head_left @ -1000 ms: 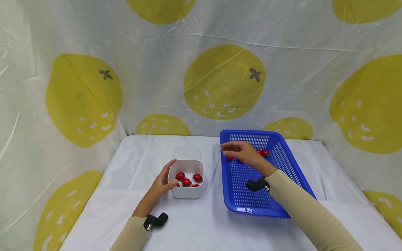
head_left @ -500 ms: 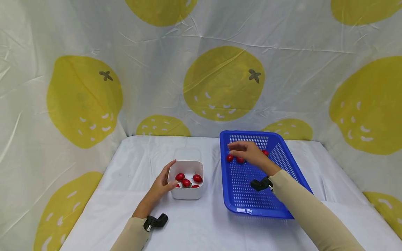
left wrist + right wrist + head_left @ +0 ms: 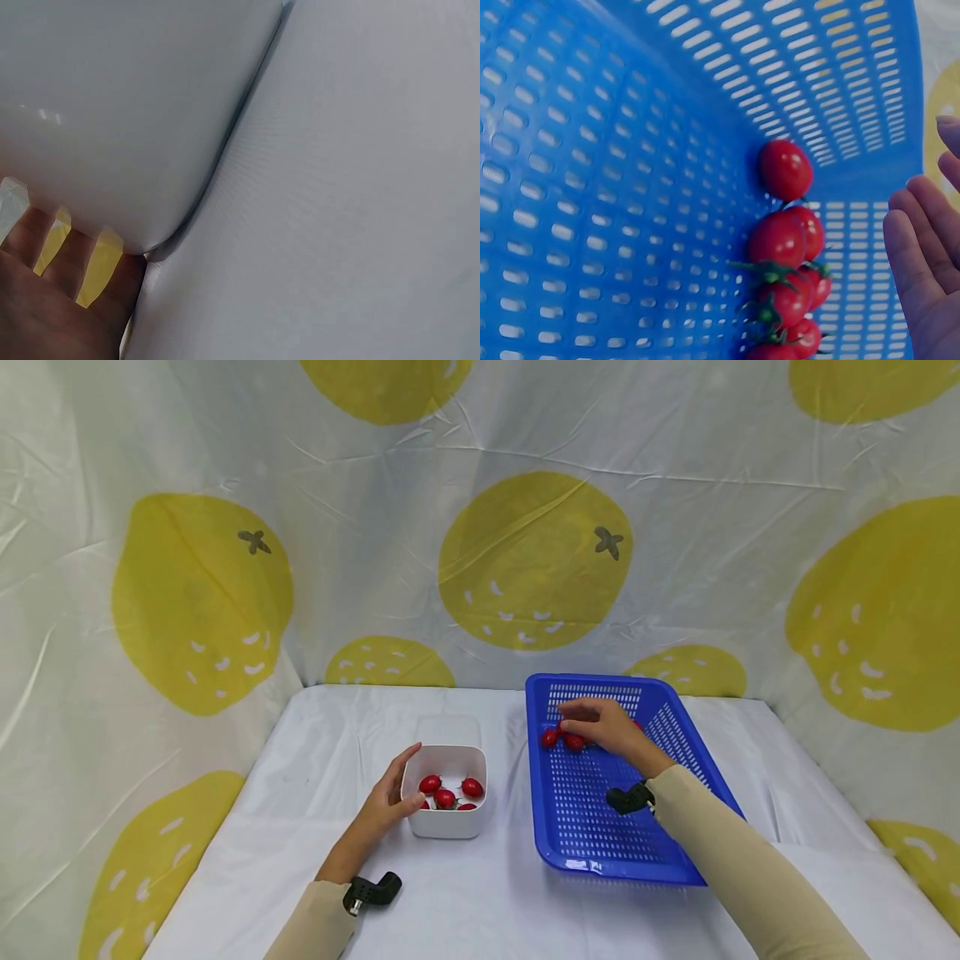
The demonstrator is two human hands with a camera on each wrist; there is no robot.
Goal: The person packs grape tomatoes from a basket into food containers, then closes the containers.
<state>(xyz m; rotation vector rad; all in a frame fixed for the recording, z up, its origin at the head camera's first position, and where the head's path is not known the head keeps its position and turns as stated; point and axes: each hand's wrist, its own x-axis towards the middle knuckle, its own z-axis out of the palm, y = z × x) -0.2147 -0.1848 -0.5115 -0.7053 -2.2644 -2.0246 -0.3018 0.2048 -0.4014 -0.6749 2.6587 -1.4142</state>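
Note:
My left hand (image 3: 380, 804) holds the left side of a small white square box (image 3: 447, 824), thumb at its near corner and fingers along its side. Several red cherry tomatoes (image 3: 445, 798) lie inside that box. In the left wrist view, the fingers (image 3: 67, 259) lie against the smooth box wall (image 3: 127, 120). My right hand (image 3: 609, 729) hovers over the far part of a blue perforated basket (image 3: 585, 864). Nothing is between its fingers (image 3: 922, 232). More cherry tomatoes (image 3: 778, 238) with green stems sit clustered beside them against the basket's wall; the hand partly hides them in the head view.
A faint, clear square lid (image 3: 448, 727) lies on the cloth behind the box. White cloth (image 3: 300, 827) covers the table. A curtain (image 3: 360, 552) printed with yellow fruit stands at the back and sides. The basket's raised rim borders the right hand's area.
My right hand has moved rightward from the basket's left rim to over the tomatoes, baring a few at its left. My left hand and the box have stayed put.

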